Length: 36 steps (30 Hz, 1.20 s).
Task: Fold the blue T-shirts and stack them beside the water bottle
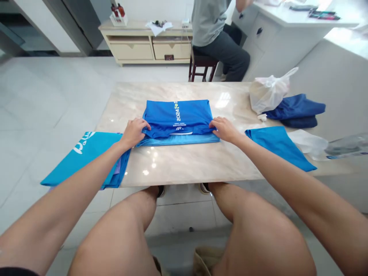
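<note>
A folded royal-blue T-shirt [161,115] with white "2024" print lies in the middle of the marble table. A lighter blue layer [181,140] shows under its near edge. My left hand [134,132] is closed on the shirt's near left corner, thumb and fingers pinching the cloth. At the near right corner, my right hand [225,129] pinches the cloth in the same way. Beside my left forearm is a stack of folded teal and blue clothes [94,149], partly hidden by the arm. A folded blue garment [278,142] lies to the right of my right hand.
On the table's right side are a tied white plastic bag [267,94], dark blue cloth [301,109] and a clear plastic bottle [349,145]. A person [218,34] sits on a stool beyond the table. A low cream cabinet [132,50] stands behind.
</note>
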Each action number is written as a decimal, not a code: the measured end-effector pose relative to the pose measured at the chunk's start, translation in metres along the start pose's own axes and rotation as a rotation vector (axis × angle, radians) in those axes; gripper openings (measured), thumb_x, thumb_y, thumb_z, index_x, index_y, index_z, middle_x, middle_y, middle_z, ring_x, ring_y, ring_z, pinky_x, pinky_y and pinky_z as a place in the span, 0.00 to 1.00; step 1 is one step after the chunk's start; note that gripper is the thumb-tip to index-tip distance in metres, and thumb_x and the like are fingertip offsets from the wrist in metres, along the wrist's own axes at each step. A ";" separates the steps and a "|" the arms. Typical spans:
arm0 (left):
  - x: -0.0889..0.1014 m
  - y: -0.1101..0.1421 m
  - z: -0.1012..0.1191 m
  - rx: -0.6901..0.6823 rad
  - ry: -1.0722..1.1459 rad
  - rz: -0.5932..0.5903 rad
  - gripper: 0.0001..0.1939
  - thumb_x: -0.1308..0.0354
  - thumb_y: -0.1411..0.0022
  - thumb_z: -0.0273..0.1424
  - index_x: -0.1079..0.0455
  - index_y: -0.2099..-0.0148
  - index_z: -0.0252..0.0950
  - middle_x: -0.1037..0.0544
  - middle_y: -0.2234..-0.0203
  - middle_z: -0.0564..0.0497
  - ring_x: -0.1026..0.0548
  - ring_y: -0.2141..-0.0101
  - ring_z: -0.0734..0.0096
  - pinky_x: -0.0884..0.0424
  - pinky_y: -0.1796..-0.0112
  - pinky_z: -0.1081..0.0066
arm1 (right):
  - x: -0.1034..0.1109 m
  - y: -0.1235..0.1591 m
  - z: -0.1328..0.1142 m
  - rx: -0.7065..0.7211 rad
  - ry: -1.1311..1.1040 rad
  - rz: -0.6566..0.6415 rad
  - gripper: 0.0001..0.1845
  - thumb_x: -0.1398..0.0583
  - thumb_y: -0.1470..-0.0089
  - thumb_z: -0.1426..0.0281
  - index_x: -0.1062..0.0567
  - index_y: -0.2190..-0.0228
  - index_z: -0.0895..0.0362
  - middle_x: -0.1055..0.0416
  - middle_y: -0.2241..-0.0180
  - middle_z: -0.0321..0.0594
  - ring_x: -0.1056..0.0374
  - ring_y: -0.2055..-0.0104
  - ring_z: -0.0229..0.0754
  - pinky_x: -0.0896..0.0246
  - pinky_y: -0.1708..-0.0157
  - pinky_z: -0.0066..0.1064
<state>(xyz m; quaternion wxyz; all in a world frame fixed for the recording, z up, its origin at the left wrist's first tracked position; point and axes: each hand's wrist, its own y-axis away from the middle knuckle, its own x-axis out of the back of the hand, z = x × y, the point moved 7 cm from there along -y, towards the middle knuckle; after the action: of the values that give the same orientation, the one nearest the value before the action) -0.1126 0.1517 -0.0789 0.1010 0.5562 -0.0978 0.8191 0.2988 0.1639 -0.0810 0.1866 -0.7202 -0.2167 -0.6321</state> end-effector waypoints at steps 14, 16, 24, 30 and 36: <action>0.026 0.060 0.030 0.186 -0.449 -0.337 0.16 0.37 0.33 0.31 0.21 0.44 0.41 0.18 0.42 0.40 0.23 0.40 0.44 0.26 0.44 0.58 | 0.019 0.047 -0.041 -0.094 0.139 -0.439 0.16 0.35 0.33 0.69 0.18 0.46 0.56 0.20 0.46 0.51 0.23 0.44 0.55 0.30 0.48 0.37; 0.020 0.073 0.042 0.174 -0.465 -0.379 0.16 0.38 0.31 0.33 0.23 0.43 0.39 0.18 0.43 0.37 0.22 0.41 0.44 0.25 0.46 0.59 | 0.021 0.050 -0.056 -0.111 0.187 -0.413 0.15 0.36 0.34 0.70 0.18 0.47 0.57 0.21 0.44 0.54 0.24 0.43 0.57 0.30 0.48 0.38; -0.002 0.074 0.043 0.161 -0.356 -0.241 0.21 0.42 0.26 0.39 0.30 0.37 0.35 0.20 0.39 0.35 0.23 0.39 0.43 0.27 0.43 0.55 | 0.005 0.049 -0.069 -0.274 0.172 -0.286 0.24 0.35 0.32 0.64 0.26 0.39 0.62 0.26 0.39 0.60 0.29 0.37 0.61 0.31 0.43 0.42; -0.017 0.060 0.024 0.115 -0.220 -0.238 0.17 0.41 0.27 0.41 0.26 0.42 0.38 0.15 0.49 0.41 0.18 0.47 0.47 0.25 0.48 0.59 | -0.019 0.042 -0.040 -0.376 -0.125 -0.321 0.18 0.32 0.36 0.64 0.20 0.47 0.57 0.19 0.48 0.48 0.22 0.49 0.50 0.33 0.57 0.30; -0.027 0.071 0.041 -0.204 -0.129 -0.301 0.18 0.48 0.25 0.34 0.24 0.40 0.42 0.19 0.45 0.45 0.21 0.44 0.55 0.26 0.47 0.64 | -0.024 0.041 -0.060 -0.061 -0.229 -0.296 0.12 0.38 0.39 0.78 0.16 0.57 0.57 0.17 0.57 0.41 0.24 0.57 0.43 0.37 0.58 0.27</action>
<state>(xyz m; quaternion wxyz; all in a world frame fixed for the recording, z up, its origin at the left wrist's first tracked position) -0.0861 0.0714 -0.0925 0.2719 0.6028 -0.1025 0.7431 0.2689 0.0957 -0.0963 0.0440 -0.7531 -0.3209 -0.5727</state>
